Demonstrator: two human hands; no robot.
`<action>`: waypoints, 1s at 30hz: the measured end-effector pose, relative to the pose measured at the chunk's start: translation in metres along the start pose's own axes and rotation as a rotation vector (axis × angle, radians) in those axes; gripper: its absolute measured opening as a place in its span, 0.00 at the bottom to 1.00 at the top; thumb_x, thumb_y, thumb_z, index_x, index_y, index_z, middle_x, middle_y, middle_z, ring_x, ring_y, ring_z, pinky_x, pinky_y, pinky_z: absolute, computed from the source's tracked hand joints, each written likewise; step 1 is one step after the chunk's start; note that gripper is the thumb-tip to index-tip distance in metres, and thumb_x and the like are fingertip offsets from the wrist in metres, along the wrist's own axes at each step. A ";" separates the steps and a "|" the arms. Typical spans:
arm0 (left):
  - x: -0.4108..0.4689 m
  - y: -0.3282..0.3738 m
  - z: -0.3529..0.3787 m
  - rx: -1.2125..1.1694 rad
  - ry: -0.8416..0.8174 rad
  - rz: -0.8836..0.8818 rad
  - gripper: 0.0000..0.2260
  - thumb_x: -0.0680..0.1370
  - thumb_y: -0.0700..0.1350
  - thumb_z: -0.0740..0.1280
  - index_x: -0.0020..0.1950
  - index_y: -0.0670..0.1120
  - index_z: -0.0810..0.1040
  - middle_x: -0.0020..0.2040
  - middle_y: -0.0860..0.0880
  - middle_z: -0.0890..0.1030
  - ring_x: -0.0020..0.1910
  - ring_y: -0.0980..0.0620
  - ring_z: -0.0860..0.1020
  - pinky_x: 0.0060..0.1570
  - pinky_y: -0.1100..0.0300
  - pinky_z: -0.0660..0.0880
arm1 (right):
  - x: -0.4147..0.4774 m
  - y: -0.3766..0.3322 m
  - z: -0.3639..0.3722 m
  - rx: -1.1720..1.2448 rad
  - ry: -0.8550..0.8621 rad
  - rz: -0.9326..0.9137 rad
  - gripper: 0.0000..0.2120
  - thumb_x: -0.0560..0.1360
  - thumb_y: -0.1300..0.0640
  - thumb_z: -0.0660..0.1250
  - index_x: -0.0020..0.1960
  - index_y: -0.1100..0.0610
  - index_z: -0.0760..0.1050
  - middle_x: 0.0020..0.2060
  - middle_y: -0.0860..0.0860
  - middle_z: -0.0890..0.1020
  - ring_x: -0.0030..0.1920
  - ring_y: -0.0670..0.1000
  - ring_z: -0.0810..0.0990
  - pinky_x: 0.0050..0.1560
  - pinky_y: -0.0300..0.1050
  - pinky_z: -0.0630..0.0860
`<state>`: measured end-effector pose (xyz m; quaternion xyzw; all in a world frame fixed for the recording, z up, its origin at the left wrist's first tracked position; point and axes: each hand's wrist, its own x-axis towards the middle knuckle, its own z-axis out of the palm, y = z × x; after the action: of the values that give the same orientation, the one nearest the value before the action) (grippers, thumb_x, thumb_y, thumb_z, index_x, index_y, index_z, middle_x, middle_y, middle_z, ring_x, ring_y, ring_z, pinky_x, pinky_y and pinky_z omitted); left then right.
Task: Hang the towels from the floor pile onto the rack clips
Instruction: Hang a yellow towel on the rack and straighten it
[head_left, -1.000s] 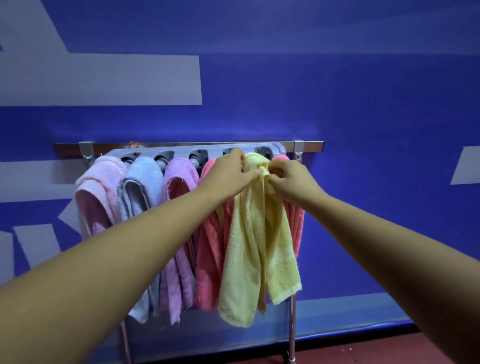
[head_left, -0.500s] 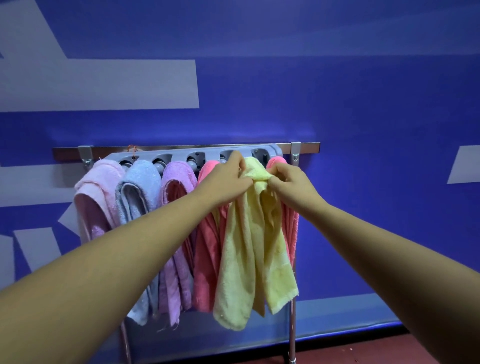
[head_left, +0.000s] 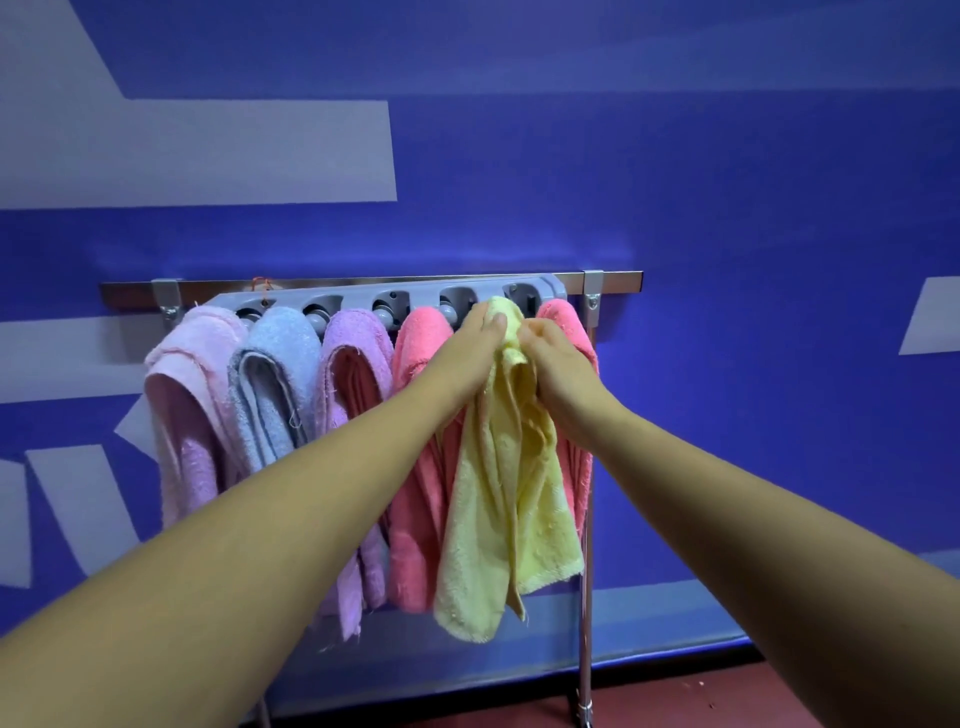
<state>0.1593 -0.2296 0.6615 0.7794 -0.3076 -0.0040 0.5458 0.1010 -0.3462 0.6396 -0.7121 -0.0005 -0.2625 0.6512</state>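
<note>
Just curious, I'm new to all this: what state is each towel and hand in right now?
yellow towel: top gripped at clip rack, rest dangling
left hand: grips yellow towel
right hand: grips yellow towel
pale pink towel: hanging
blue towel: hanging
purple towel: hanging
coral towel: hanging
far-right coral towel: hanging

The yellow towel (head_left: 511, 499) and its neighbours look like soft, fuzzy terry cloth. The rail (head_left: 363, 287) is shiny metal, while the clip strip (head_left: 415, 299) looks like matt grey plastic.
</note>
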 end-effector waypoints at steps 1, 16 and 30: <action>-0.004 -0.003 0.002 0.100 0.022 0.064 0.24 0.79 0.57 0.57 0.74 0.54 0.68 0.67 0.48 0.75 0.67 0.49 0.73 0.71 0.50 0.66 | -0.003 0.005 -0.001 -0.073 -0.029 0.010 0.13 0.80 0.46 0.62 0.62 0.49 0.74 0.48 0.51 0.81 0.47 0.51 0.80 0.47 0.49 0.78; -0.031 -0.048 0.014 -0.030 -0.013 0.022 0.33 0.73 0.55 0.72 0.74 0.53 0.63 0.64 0.50 0.73 0.59 0.54 0.76 0.67 0.56 0.70 | -0.024 0.039 -0.004 0.298 -0.109 0.213 0.31 0.80 0.32 0.54 0.64 0.54 0.80 0.58 0.55 0.84 0.61 0.53 0.83 0.68 0.54 0.74; -0.092 -0.127 0.039 0.037 -0.265 -0.294 0.35 0.73 0.44 0.75 0.76 0.48 0.61 0.63 0.50 0.78 0.61 0.53 0.77 0.62 0.59 0.75 | -0.085 0.089 -0.011 -0.062 -0.107 0.318 0.26 0.81 0.33 0.49 0.63 0.47 0.76 0.62 0.44 0.79 0.61 0.43 0.76 0.61 0.49 0.70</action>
<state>0.1318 -0.1911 0.5075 0.8184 -0.2596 -0.1804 0.4798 0.0545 -0.3411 0.5255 -0.7361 0.0853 -0.1177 0.6611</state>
